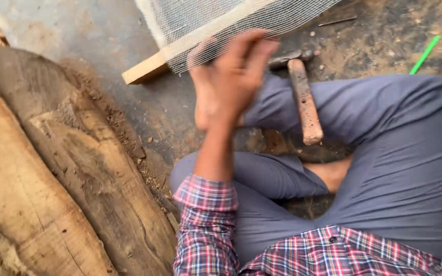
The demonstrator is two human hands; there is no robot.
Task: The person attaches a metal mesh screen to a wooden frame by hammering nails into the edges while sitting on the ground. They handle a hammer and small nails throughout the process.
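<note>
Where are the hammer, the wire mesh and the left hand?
hammer (304, 102), head view, middle of the wooden handle.
wire mesh (216, 15), head view, open netting above the wooden strip.
left hand (231, 76), head view, back of the hand.

On my feed, big rough brown timber slabs (52, 168) lie at the left, with sawdust (103, 107) strewn along their edge. The grey, dirt-stained concrete floor (103, 36) runs beyond them. A thin bright green stick (424, 54) lies near the right edge, and small pebbles (384, 51) dot the ground there.
</note>
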